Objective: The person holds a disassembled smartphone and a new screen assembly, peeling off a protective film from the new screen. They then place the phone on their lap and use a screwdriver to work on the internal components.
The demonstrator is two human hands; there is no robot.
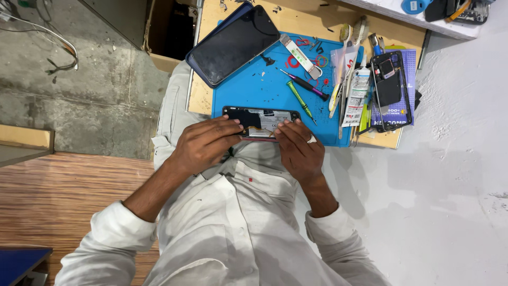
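Just above the frame's centre an opened phone lies at the near edge of a flat blue mat, its dark insides bare; the left hand pinches its left end, fingers pressed together; the right hand pinches its right edge. Higher up rest a glossy black tablet, slim screwdrivers, a white tube and a second stripped phone.

Both forearms angled inward, left hand and right hand palms down, fingers curled, fingertips nearly meeting, sleeves rolled up.
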